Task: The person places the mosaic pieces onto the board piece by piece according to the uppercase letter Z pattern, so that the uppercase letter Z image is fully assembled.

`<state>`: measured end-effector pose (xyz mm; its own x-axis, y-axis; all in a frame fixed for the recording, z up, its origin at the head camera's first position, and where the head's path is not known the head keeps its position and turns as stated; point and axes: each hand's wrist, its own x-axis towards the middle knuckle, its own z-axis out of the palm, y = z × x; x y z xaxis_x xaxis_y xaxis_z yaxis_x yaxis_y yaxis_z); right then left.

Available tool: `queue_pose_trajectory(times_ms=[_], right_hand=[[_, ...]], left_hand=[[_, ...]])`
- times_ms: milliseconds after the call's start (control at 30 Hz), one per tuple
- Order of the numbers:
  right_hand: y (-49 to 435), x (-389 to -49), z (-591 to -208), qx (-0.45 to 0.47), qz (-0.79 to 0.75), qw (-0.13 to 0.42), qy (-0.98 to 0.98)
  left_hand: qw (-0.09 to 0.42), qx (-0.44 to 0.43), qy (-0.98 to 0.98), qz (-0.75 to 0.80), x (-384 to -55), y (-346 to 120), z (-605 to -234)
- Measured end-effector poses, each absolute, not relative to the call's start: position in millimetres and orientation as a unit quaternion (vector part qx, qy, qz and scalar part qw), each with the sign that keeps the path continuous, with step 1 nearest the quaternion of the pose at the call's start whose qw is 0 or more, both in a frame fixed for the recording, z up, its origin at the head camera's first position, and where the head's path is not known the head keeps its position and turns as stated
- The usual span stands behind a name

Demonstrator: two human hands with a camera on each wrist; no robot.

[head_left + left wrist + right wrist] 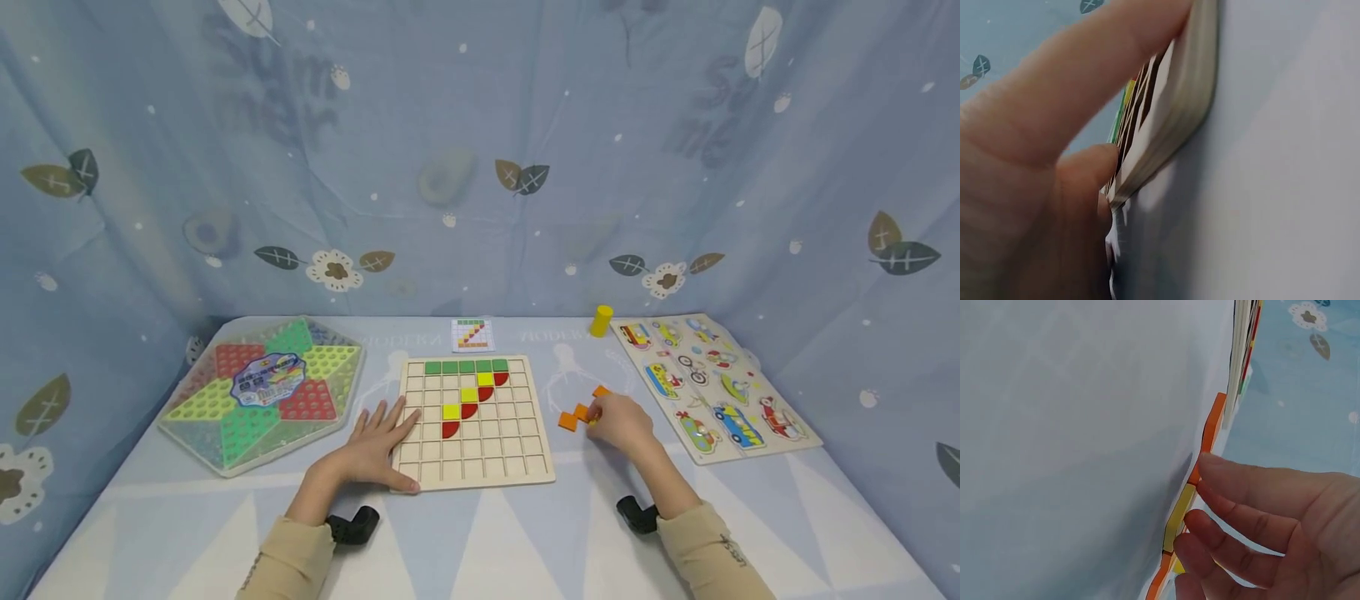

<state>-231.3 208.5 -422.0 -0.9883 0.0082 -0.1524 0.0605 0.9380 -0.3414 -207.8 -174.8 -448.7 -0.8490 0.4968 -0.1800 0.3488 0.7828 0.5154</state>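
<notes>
My left hand lies with spread fingers over the left edge of a wooden grid board, thumb at its near-left corner. In the left wrist view, the thumb presses on the board's rim. Green squares line the board's far row; yellow squares and red quarter-round tiles step diagonally below. To the right of the board, my right hand bends over loose orange tiles. Its thumb and forefinger pinch an orange tile, beside a yellow tile.
A pattern card lies behind the board. At left is a hexagonal Chinese checkers set under a clear cover. On the right lies a wooden picture puzzle, with a yellow cylinder by its far corner. A curtain hangs behind.
</notes>
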Motion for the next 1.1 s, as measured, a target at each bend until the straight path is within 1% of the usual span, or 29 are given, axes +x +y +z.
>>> queue_pose_trajectory(times_ms=[233,400,533,600,767,933,1100], right_hand=[[208.9,-233.2,-424.3,0.015,-0.156,0.066,0.985],[211.2,-233.6,-425.2,0.013,-0.168,0.082,0.982],[213.6,-231.9,-425.7,0.018,-0.179,0.076,0.981],[214.8,-230.7,-425.6,0.020,-0.183,0.071,0.980],[217.0,-228.9,-425.7,0.010,-0.192,0.081,0.978],[218.5,-228.4,-425.3,0.020,-0.188,0.065,0.980],[219.9,-229.6,-423.3,0.031,-0.175,0.076,0.981]], left_hand=[[0.160,0.234,0.932,0.226,-199.8,-176.5,-444.9],[0.159,0.241,0.929,0.233,-194.8,-177.2,-443.9],[0.153,0.242,0.926,0.248,-192.8,-178.1,-444.2],[0.152,0.242,0.925,0.251,-192.2,-179.0,-445.5],[0.149,0.241,0.925,0.251,-193.5,-181.2,-450.6],[0.147,0.239,0.926,0.253,-194.6,-181.7,-451.7],[0.150,0.237,0.926,0.253,-194.5,-180.9,-451.2]])
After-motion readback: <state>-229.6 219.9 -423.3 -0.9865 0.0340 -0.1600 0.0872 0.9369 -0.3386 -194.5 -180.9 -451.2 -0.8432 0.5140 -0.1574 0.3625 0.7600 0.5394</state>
